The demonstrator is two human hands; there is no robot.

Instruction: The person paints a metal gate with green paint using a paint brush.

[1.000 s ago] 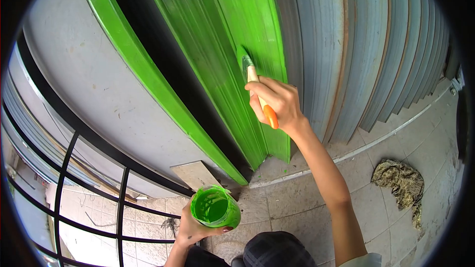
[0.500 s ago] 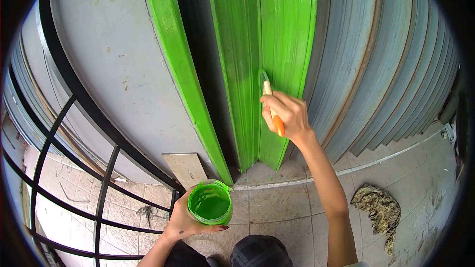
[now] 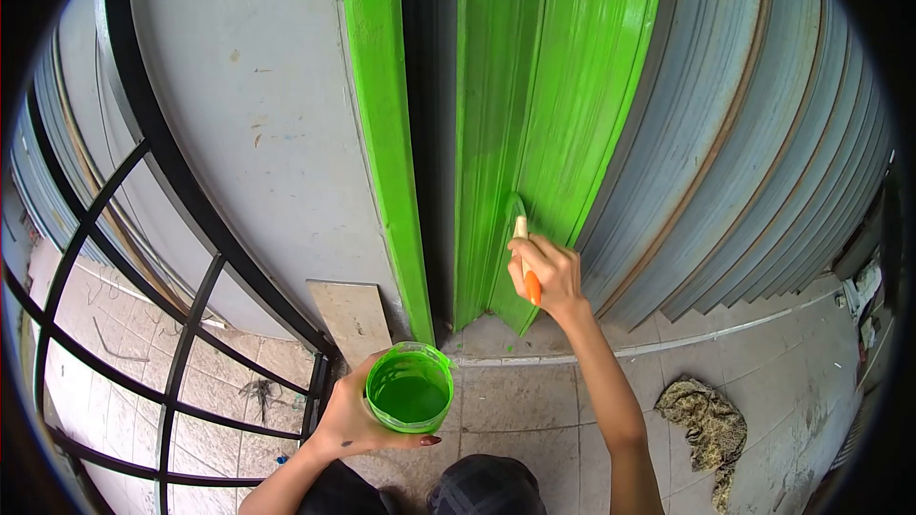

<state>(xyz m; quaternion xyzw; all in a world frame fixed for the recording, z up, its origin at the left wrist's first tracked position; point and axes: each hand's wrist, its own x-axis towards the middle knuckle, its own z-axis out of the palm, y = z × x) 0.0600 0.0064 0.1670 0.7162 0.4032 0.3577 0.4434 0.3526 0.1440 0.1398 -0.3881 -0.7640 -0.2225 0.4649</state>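
brush lower now, bristles hidden

Folding shutter walling off the front, dark narrow gap between its green panel and the green post, black railing closing the left, tile offcut leaning by the post, crumpled rag on open tiled floor at right

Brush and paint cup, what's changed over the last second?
The right hand has drawn the brush down the green panel, from mid-height to near its bottom edge. The camera view shifted too. The left hand holds the paint cup as before; the rag lies unmoved on the floor.
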